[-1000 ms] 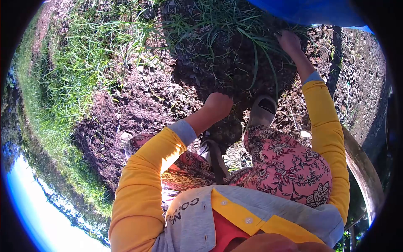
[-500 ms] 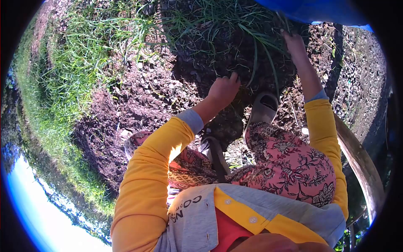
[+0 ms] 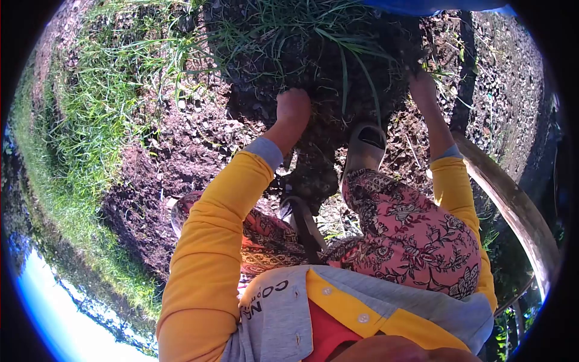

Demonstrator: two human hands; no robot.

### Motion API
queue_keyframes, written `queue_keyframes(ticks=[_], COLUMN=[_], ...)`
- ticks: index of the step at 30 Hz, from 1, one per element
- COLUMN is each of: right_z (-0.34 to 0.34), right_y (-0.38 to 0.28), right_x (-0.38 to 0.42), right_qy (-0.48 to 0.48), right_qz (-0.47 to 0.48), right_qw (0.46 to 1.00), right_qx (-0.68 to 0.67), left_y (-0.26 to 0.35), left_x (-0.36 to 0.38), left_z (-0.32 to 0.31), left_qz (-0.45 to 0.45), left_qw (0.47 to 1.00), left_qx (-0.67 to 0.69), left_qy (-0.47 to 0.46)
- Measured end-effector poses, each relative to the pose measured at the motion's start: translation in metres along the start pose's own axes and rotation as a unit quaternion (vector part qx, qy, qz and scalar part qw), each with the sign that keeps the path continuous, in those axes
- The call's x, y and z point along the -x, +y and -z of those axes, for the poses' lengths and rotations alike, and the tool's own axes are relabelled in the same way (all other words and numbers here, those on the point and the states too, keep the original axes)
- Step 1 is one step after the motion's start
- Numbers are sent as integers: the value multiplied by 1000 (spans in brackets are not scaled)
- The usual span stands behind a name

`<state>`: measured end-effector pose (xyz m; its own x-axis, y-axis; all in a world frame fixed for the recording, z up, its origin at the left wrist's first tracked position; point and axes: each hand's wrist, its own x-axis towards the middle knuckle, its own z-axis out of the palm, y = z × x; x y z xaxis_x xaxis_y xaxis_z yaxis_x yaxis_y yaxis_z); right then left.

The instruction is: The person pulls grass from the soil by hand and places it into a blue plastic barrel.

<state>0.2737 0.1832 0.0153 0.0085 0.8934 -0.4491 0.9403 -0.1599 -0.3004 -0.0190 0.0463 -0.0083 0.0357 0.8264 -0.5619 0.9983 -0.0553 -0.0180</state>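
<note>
My left hand (image 3: 294, 108) is closed low over the shaded dark soil (image 3: 319, 139), just below a clump of long green grass blades (image 3: 289, 30). What its fingers hold, if anything, is hidden. On the right, my right hand (image 3: 423, 89) is closed at the edge of the shade, with small green stems beside its fingertips. I cannot make out what is between those fingers. A grey shoe (image 3: 365, 148) stands on the soil between and below my hands.
Dense green grass (image 3: 90, 120) grows on the left. A blue object (image 3: 434, 5) shows at the top edge. At the right, a curved wooden pole (image 3: 512, 202) runs beside my right sleeve. Strewn dry soil (image 3: 500, 90) lies at the upper right.
My left hand has moved left and slightly up. My right hand has come down, away from the blue object. The whole view has shifted a little.
</note>
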Motion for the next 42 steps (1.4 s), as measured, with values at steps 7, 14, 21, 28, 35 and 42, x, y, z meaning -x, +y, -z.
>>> queue_keyframes(ticks=[7, 14, 21, 28, 35, 42], right_z=[40, -1, 2, -73, -99, -116], right_y=[-2, 15, -64, -102, -150, -169], right_x=[-4, 9, 74, 114, 45, 3], right_qy=[212, -36, -221, -218, -7, 64], right_qz=[23, 118, 237, 510, 558, 532], right_qw=[951, 976, 938, 817, 812, 819], right_qx=[-225, 177, 121, 161, 170, 205], left_y=[-10, 5, -7, -59, -82, -87], left_x=[13, 44, 53, 91, 107, 113], left_z=[0, 21, 50, 52, 48, 46], left_qz=[-56, -122, -108, -64, -1, 21], left_qw=[989, 980, 981, 982, 987, 988], left_qx=[112, 91, 87, 58, 97, 113], left_qy=[-78, -131, -135, -165, -126, -99])
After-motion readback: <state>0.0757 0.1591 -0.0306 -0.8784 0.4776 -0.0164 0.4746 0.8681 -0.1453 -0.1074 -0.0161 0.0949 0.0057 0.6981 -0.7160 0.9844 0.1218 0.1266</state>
